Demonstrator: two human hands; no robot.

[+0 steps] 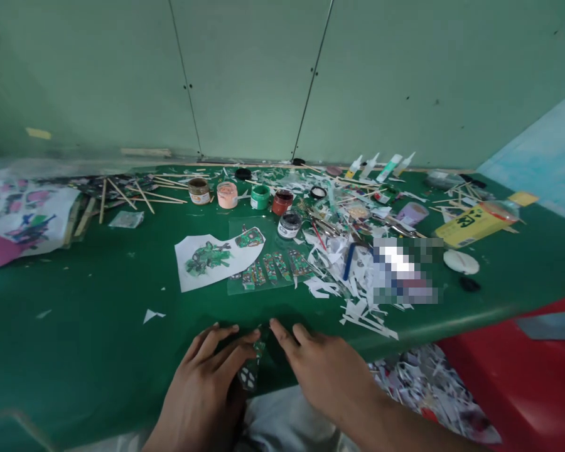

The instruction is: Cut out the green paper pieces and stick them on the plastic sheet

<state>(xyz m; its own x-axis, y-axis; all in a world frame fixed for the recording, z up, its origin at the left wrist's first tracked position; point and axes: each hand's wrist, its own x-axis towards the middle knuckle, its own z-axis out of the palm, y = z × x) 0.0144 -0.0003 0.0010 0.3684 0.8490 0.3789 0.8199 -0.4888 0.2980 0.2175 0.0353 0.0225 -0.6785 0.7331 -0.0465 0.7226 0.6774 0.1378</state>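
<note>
At the table's front edge, a narrow green patterned piece [250, 371] with pale spots lies between my two hands. My left hand [204, 370] is bent over it, with the fingers resting along the piece and the thumb hidden beneath. My right hand [327, 367] lies just to the right, index and middle fingers stretched forward near the far end of the piece. Beyond the hands, similar green patterned strips [277, 267] lie on a clear sheet. Beside them is a white paper cutout [202, 267] painted with green shapes.
Open paint jars [260, 198] stand in a row behind the cutout. White paper scraps [362, 307], tools and a yellow container [475, 225] are on the right. Wooden sticks [164, 194] lie at the back left. Several glue tubes [390, 167] stand near the green wall.
</note>
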